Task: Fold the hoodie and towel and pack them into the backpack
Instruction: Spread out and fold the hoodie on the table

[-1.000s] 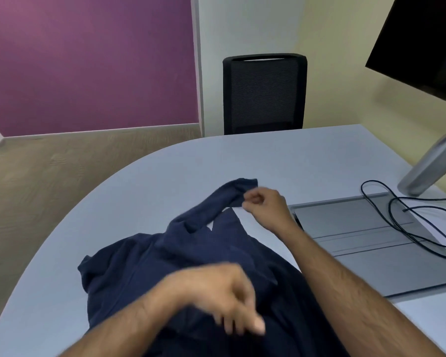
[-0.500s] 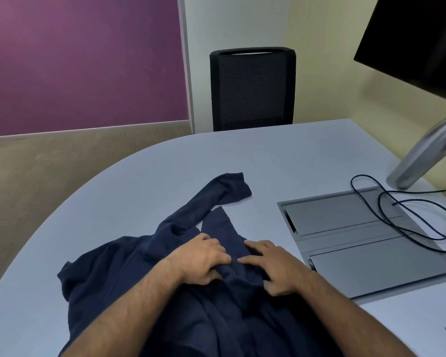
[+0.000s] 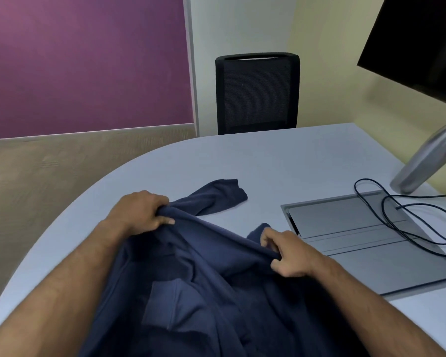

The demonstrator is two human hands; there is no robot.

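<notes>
A navy blue hoodie [image 3: 204, 292] lies bunched on the light grey table [image 3: 268, 161] right in front of me. My left hand [image 3: 139, 213] grips a fold of its upper edge on the left. My right hand [image 3: 286, 253] pinches the same edge on the right. The cloth is stretched and lifted between both hands. One sleeve [image 3: 216, 197] trails flat on the table beyond my left hand. No towel or backpack is in view.
A grey cable hatch [image 3: 358, 243] is set into the table on the right, with black cables [image 3: 402, 215] looped over it. A monitor [image 3: 417, 42] on a silver arm [image 3: 428, 155] stands at the far right. A black chair [image 3: 256, 94] faces the table's far edge.
Both hands went from resting on the middle of the hoodie to gripping its upper edge, moving apart and lifting the cloth. A second ago my right hand held the sleeve end.
</notes>
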